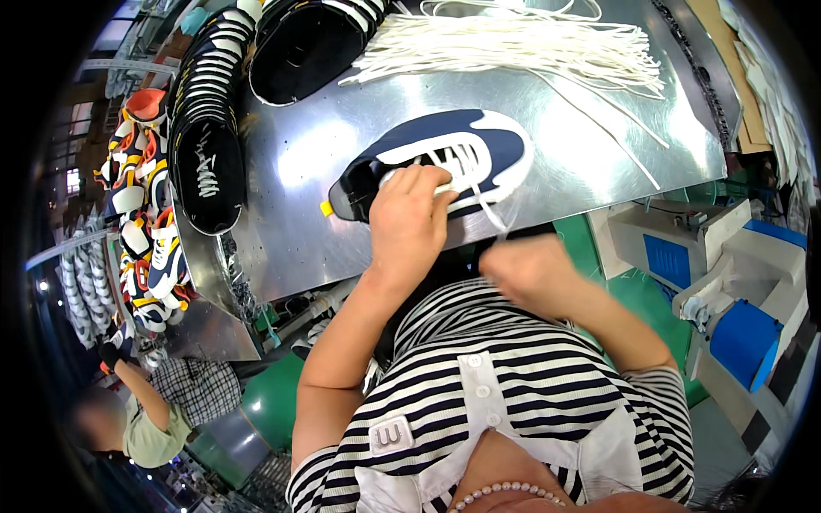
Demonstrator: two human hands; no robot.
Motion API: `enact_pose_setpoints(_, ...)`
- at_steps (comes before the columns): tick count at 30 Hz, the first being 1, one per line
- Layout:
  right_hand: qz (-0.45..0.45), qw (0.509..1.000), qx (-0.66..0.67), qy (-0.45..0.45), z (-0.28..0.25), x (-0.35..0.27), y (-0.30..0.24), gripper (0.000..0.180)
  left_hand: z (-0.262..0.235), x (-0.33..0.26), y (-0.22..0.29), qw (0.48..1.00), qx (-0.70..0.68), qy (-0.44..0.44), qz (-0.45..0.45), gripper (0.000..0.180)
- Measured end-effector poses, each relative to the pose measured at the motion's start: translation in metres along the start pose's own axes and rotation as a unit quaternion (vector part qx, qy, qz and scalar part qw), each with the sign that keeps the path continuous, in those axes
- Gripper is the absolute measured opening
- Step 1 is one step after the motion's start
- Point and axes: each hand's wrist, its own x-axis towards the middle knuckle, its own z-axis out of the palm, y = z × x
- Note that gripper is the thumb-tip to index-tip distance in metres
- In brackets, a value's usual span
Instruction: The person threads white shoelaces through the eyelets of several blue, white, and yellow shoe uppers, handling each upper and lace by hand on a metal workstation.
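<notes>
1. Nearest us is a pearl necklace, lying at the open collar of a black-and-white striped shirt.
2. Beyond it, just off the near edge of the metal tabletop, we find the right hand, blurred, with its fingers curled together. A white lace runs to it from the shoe; we judge it pinched there, though blur hides the exact hold. Too hard a tug could draw this end out longer than the other, or leave the lace twisted and uneven across its rows.
3. The left hand is closed on the shoe, thumb and fingers pinching near the tongue. Should that hold slacken, tension from the right could swing the shoe round or drag it over the edge.
4. The shoe lies on the tabletop close to that edge, toe to our right, heel to our left. We see navy panels, white trim round the toe and lacing, a black lining and a yellow tab at the heel; the left hand hides the rearmost lacing.
5. Farther off, a loose lace bundle trails strands toward us, which could snag if the shoe slid among them. Stacked dark shoes stand to the left.
</notes>
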Motion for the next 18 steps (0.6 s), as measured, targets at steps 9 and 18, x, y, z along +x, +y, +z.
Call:
enact_pose_setpoints(9,0.216,0.938,0.169,0.212,-0.020,0.026,0.010,0.022,-0.017,-0.002,0.010,0.997,-0.020,0.047,0.064,0.015)
enact_pose_setpoints(18,0.217,0.845,0.482,-0.078,0.002,0.015,0.006,0.015,-0.028,-0.001,0.017,0.996,-0.033,0.067,0.050,0.020)
